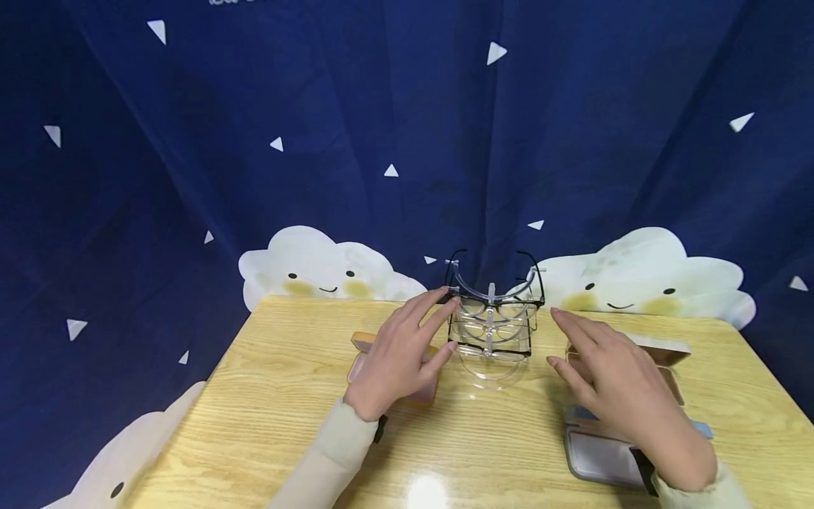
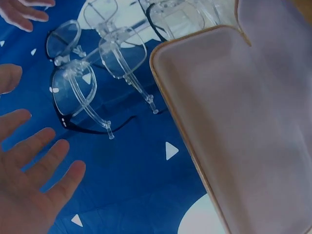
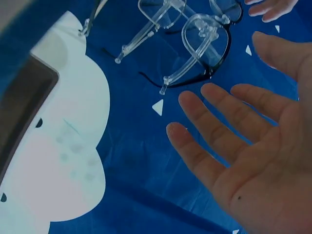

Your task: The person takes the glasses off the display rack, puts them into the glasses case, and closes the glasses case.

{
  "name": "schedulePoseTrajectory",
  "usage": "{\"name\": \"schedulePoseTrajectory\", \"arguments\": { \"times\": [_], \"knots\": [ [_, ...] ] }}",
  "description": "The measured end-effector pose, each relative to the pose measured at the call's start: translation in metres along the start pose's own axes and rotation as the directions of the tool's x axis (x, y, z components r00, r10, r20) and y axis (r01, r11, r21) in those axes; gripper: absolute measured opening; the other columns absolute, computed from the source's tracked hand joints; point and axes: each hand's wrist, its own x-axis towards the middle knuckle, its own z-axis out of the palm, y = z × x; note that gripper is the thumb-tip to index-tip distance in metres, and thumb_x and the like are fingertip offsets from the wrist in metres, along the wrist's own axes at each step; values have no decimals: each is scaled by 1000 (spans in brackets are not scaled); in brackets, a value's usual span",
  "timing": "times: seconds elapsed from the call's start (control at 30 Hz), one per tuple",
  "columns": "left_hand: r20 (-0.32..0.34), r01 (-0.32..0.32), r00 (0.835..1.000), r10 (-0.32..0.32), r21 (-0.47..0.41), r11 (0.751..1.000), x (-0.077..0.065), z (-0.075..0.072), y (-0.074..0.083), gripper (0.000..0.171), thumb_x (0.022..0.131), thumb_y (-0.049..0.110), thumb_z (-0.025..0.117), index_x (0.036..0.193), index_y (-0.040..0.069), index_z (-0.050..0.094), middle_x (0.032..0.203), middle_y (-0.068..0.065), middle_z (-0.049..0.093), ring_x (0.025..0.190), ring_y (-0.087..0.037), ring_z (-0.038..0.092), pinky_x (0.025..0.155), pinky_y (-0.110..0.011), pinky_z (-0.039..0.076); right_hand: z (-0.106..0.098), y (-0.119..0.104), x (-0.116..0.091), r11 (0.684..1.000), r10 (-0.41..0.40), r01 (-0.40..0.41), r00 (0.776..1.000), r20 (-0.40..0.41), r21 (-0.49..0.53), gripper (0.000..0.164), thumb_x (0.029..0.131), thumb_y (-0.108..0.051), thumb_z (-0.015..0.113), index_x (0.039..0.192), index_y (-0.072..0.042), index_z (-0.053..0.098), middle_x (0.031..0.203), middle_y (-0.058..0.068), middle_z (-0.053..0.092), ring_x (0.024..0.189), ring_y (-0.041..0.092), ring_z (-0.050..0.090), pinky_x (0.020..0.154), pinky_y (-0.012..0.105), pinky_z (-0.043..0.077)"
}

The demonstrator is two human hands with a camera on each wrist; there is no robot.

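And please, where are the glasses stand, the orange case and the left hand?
Glasses stand (image 1: 490, 319): head view, upright post.
Orange case (image 2: 234, 126): left wrist view, inside lining.
Left hand (image 1: 396, 355): head view, its back.

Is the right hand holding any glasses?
No, the right hand holds nothing, its fingers extended beside the top black-framed glasses.

1. White lettering (image 1: 222, 1) stands on the dark blue curtain (image 1: 439, 106), high above the far left corner of the surface (image 1: 254, 396).
2. The head view's top edge cuts through it, so only the lower parts of the letters show; the first few look like "low", and the rest cannot be made out.
3. Nothing else is readable.
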Motion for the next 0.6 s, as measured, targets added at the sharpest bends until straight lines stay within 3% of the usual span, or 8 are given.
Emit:
{"name": "schedulePoseTrajectory", "arguments": {
  "times": [0.1,0.2,0.43,0.6],
  "knots": [
    [1,20,1000,-20,-10,1000,3,1,-2,57,104,35,61,156,19,47,158,-7,52,144,-23,52,117,-40,49,-1,2,5,1000,15,-15,1000,-8,-7,75,82,-15,85,150,-8,54,110,10,74,86,28,72,74,53,58],
    [-20,23,1000,-23,-18,1000,6,3,-4,54,103,32,64,154,19,51,155,-7,55,141,-23,55,114,-39,52,0,4,9,1000,26,-26,999,-28,-5,70,81,-12,85,146,-9,58,100,7,74,74,19,67,63,48,56],
    [-90,29,995,-31,-19,999,18,11,-10,42,99,15,70,141,21,64,144,-3,63,125,-19,64,102,-34,57,5,10,22,1000,29,-29,995,-92,4,62,81,-3,83,140,-12,65,107,10,79,67,17,64,53,42,50],
    [-120,48,991,-52,-39,998,25,16,-12,40,98,11,70,137,20,67,139,-3,66,117,-20,67,94,-33,59,8,11,34,999,52,-51,993,-109,14,55,83,-1,80,135,-12,68,112,15,79,68,27,70,51,44,49]
  ]
}}
